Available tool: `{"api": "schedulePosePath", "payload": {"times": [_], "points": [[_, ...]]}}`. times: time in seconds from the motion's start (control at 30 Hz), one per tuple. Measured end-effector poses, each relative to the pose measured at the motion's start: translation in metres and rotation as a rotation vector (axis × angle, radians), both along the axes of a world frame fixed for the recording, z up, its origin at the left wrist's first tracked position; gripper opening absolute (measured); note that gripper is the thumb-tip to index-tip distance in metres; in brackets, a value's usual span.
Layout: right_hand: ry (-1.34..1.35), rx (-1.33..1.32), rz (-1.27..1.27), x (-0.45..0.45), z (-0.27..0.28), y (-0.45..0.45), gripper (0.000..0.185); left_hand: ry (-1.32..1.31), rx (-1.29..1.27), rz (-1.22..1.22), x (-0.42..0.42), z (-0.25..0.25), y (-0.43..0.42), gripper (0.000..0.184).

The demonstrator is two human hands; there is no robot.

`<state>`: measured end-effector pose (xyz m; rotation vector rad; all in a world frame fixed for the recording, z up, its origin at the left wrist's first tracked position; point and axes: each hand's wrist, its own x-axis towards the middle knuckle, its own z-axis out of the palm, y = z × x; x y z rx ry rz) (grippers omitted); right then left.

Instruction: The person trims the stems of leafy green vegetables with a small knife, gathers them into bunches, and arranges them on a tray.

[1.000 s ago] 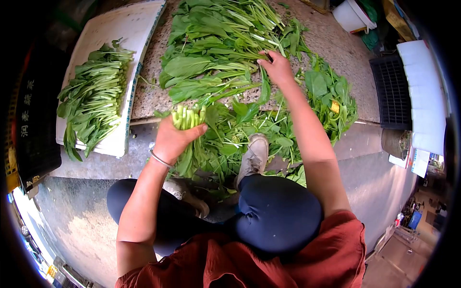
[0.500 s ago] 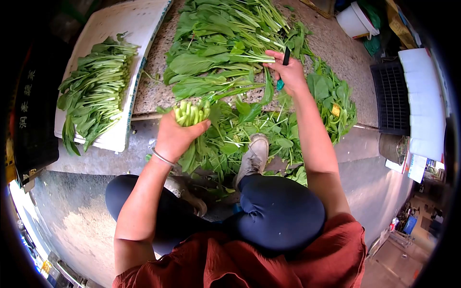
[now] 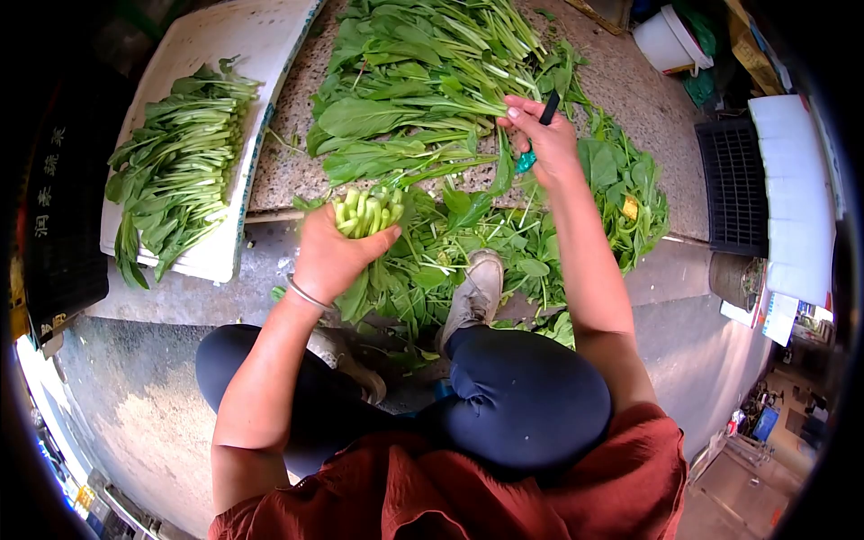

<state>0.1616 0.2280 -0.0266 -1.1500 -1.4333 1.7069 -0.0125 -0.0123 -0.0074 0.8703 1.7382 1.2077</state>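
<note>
My left hand [image 3: 337,252] is closed round a bunch of leafy greens [image 3: 369,212], its pale cut stem ends facing up and its leaves hanging below. My right hand [image 3: 544,139], up beside the large pile of leafy greens [image 3: 405,99], pinches the stem end of one of them with thumb and fingertips. That same hand also holds a slim tool, with a black end [image 3: 549,108] above the fingers and a teal part [image 3: 526,162] below; its blade, if any, is hidden.
To the left, a white foam tray [image 3: 193,40] bears a row of greens [image 3: 180,162]. Loose leaves [image 3: 468,243] lie round my shoe [image 3: 477,288]. At the right are a black crate [image 3: 731,184], a white foam box [image 3: 792,198] and a white bucket [image 3: 670,40].
My right hand has shifted slightly right and down, its fingertips at the stem. My left hand with its bunch has moved a little to the right.
</note>
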Motion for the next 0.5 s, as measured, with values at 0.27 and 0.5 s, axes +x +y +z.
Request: {"api": "schedulePosePath", "payload": {"times": [0.27, 0.5], "points": [[-0.003, 0.259, 0.218, 0.004, 0.071, -0.037, 0.028, 0.011, 0.105, -0.012, 0.001, 0.012, 0.0, 0.025], [-0.29, 0.396, 0.417, -0.002, 0.079, -0.052, 0.023, -0.348, 0.056, -0.072, -0.025, 0.028, -0.005, 0.025]]}}
